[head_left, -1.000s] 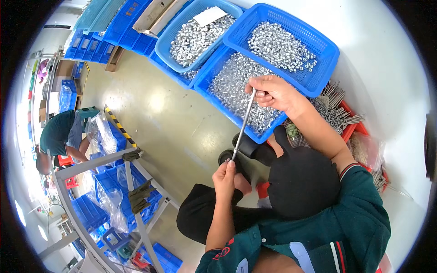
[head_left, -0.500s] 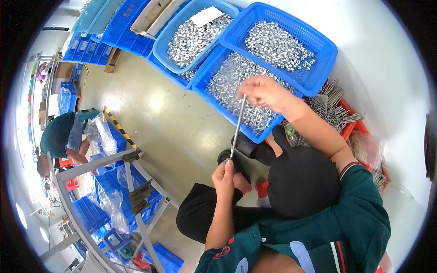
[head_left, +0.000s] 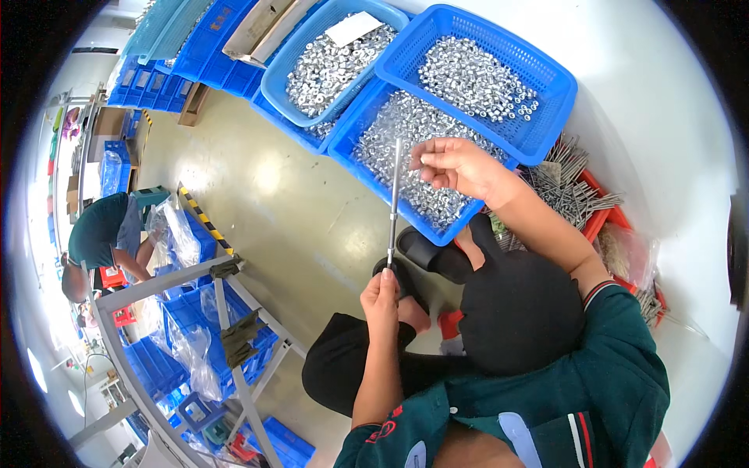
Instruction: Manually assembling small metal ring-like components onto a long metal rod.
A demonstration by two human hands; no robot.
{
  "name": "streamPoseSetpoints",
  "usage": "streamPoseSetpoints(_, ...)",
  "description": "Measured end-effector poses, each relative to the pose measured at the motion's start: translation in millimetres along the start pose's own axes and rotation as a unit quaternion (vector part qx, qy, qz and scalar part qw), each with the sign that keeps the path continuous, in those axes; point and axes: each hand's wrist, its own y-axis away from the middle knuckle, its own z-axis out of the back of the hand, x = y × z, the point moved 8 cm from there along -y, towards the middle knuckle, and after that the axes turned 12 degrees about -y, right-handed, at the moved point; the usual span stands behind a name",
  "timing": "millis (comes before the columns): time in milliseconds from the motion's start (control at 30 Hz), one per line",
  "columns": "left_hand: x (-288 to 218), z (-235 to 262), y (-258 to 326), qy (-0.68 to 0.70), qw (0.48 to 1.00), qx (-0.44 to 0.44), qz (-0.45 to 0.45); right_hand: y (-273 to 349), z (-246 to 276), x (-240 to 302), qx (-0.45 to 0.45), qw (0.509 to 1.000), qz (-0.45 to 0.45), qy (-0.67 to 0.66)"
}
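A slim silver metal rod (head_left: pixel 395 181) stands nearly upright in the head view, a thicker collar partway along it. My left hand (head_left: pixel 381 300) is closed round its lower end. Just right of the rod's upper end, my right hand (head_left: pixel 459 166) hovers with curled fingers, apart from the rod. Whatever its fingertips pinch, if anything, is too small to make out. Below that hand sits a blue basket (head_left: pixel 369 181) filled with small silver metal pieces (head_left: pixel 390 129), partly hidden by the hand and rod.
Another blue basket (head_left: pixel 558 86) of similar pieces overlaps the first; a light blue one (head_left: pixel 273 90) carries a white card (head_left: pixel 354 29). Red bins (head_left: pixel 616 217) of metal rods (head_left: pixel 558 175) lie beside my right arm. A grey frame (head_left: pixel 168 282) and a bending person (head_left: pixel 101 230) are at left.
The rod has swung from a rightward slant to nearly upright, its top moving left and up. My right hand has come away from the rod's top and shifted slightly right.
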Motion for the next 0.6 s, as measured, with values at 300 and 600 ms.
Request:
streamPoseSetpoints(300,5.6,2.4,0.9,-0.041,0.999,0.002,-0.024,1.4,-14.6,6.9,0.045,0.977,-0.022,-0.208)
streamPoseSetpoints(600,-0.6,-2.9,7.0,-0.061,0.998,0.017,-0.013,0.3,-16.9,10.8,0.04,0.977,-0.023,-0.208)
